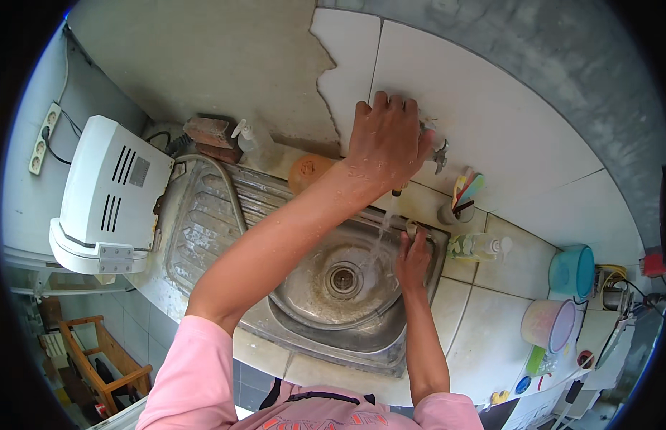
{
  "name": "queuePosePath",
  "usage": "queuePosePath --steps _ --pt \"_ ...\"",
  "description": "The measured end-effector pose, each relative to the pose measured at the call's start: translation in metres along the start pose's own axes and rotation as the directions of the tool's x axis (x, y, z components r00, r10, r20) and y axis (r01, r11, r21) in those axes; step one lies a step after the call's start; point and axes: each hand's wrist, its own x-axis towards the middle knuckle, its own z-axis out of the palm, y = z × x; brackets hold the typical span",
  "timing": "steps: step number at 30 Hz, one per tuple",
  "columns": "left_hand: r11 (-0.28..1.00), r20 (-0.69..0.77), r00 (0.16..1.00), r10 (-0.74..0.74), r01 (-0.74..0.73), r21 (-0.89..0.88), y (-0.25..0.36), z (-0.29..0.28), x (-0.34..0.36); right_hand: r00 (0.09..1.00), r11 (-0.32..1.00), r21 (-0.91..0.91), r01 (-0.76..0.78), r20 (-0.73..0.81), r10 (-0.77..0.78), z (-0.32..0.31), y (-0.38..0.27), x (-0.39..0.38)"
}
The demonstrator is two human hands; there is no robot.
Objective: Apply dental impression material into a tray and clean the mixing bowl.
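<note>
Water runs from the tap (396, 192) into a worn steel sink (340, 240). My left hand (385, 140) reaches up to the tap at the wall, its fingers curled over it; the hand and wrist hide most of the tap. To its right a metal tap handle (439, 156) shows. Drops of water sit on the left forearm. Inside the basin's right side, beside the stream, my right hand (413, 259) is closed on a small pale yellowish thing (411, 228), whose kind I cannot make out. The drain (343, 280) is uncovered between the two arms.
A clear pump bottle (257, 143) and a round orange-brown thing (309, 172) stand behind the ribbed drainboard (204, 215). Rightward are a cup of toothbrushes (458, 210), a lying bottle (476, 246) and plastic tubs (573, 272). A white appliance (121, 193) stands left, near bricks (211, 136).
</note>
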Motion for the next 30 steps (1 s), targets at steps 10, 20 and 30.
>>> queuePosePath --steps 10,20,30 --pt "0.978 0.103 0.978 0.181 -0.189 0.082 -0.020 0.013 0.004 0.996 0.984 0.180 0.001 0.088 -0.017 -0.019 -0.044 0.038" --pt "0.971 0.139 0.971 0.195 -0.211 0.111 -0.023 0.014 0.004 0.999 0.955 0.295 0.023 0.027 -0.032 0.011 -0.064 0.058" --pt "0.959 0.205 0.955 0.214 -0.245 0.142 -0.019 0.007 0.009 0.962 0.452 0.856 -0.253 0.273 0.021 0.035 -0.052 0.057"
